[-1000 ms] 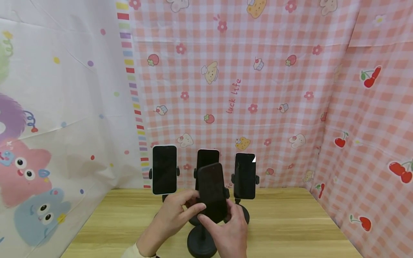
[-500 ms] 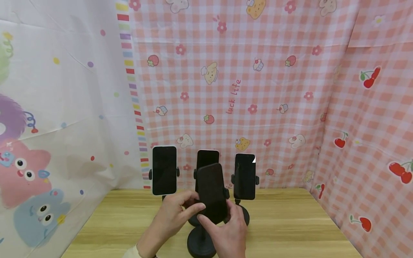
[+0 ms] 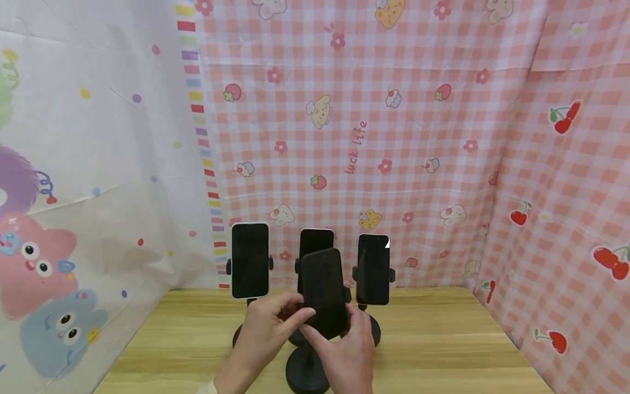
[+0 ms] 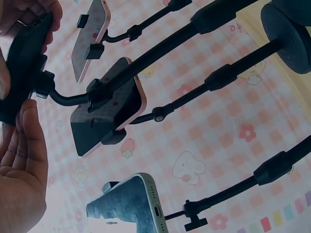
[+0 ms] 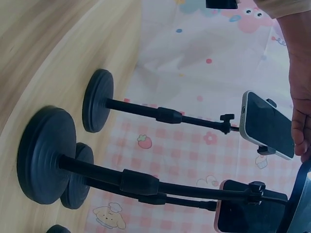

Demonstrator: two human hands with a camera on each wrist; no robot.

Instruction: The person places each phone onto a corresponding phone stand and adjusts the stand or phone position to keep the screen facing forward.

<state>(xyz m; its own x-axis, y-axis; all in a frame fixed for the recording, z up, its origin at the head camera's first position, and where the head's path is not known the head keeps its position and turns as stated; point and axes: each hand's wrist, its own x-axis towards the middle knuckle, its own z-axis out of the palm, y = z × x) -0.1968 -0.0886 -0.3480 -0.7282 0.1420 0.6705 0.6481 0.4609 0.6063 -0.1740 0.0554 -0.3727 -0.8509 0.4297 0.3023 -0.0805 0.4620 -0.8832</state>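
A dark smartphone [image 3: 324,290] stands slightly tilted in the clamp [image 4: 46,85] of the nearest black phone stand [image 3: 307,372]. My left hand [image 3: 270,328] pinches its left edge, thumb at the front and fingers partly hidden behind. At the lower right, my right hand [image 3: 346,347] holds the phone, its thumb near the bottom of the screen. In the left wrist view both hands surround the phone, the left hand [image 4: 22,170] below and the right hand [image 4: 51,12] above. The right wrist view shows the left hand [image 5: 301,121] at the right edge.
Behind stand three more phones on stands: a white-edged phone [image 3: 250,260] at left, a partly covered phone [image 3: 317,238] in the middle, and a phone [image 3: 373,268] at right. Their round bases rest on the wooden table [image 3: 443,339]. A checked pink curtain [image 3: 418,131] hangs behind.
Both hands stay on the phone with only very small shifts. The left forearm sits slightly lower, showing less sleeve. The other phones and stands have not moved.
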